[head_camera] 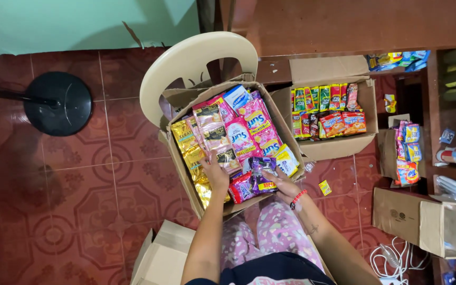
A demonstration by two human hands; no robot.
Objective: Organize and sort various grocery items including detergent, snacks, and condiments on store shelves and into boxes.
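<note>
A cardboard box full of sachet strips rests on a cream plastic chair in front of my knees. Gold sachets line its left side, pink ones fill the middle and a blue-and-white pack lies at the far end. My left hand lies flat on the sachets near the box's near edge, between the gold and pink rows. My right hand grips a purple sachet pack at the near right corner of the box.
A second open box with green, red and orange packets stands to the right. More boxes sit at the right and by my left leg. A black fan base stands on the red tiled floor; white cables lie lower right.
</note>
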